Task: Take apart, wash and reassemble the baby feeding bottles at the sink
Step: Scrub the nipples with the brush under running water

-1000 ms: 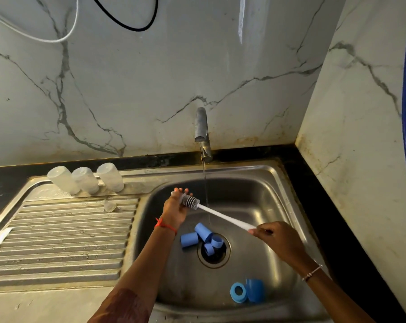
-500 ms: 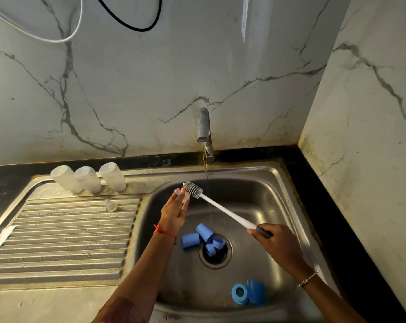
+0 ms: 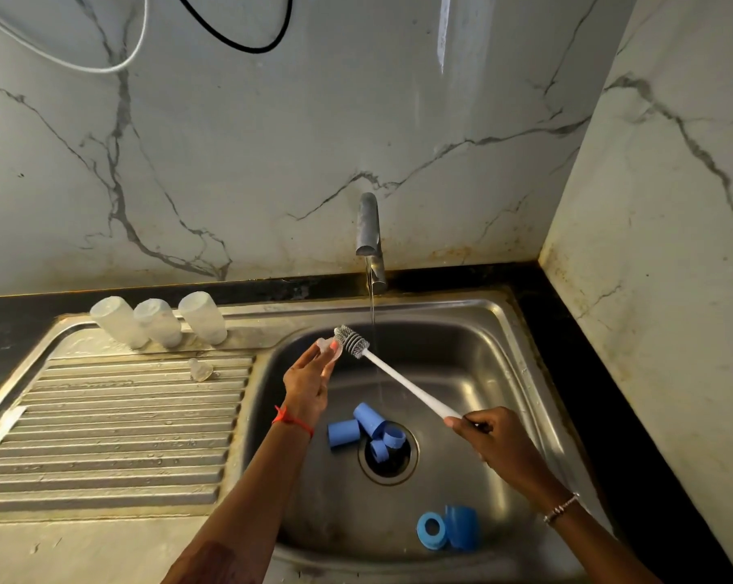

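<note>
My left hand (image 3: pixel 308 381) pinches a clear silicone teat (image 3: pixel 330 349) over the left side of the sink basin (image 3: pixel 495 373). My right hand (image 3: pixel 489 440) grips the white handle of a bottle brush (image 3: pixel 402 383), whose grey bristle head (image 3: pixel 351 341) touches the teat. Three clear bottle bodies (image 3: pixel 158 320) stand upside down at the back of the drainboard. Another clear teat (image 3: pixel 199 369) lies on the drainboard ribs. Several blue caps and rings (image 3: pixel 367 432) lie around the drain, and two more blue parts (image 3: pixel 447 528) sit near the basin's front.
The tap (image 3: pixel 369 238) runs a thin stream of water into the basin, just right of the brush head. The ribbed steel drainboard (image 3: pixel 103 436) stretches left. A marble wall closes the right side, with black counter (image 3: pixel 609 415) between it and the sink.
The brush head has come out from my left hand's grasp and now lies against the teat's outside. Both hands have risen slightly.
</note>
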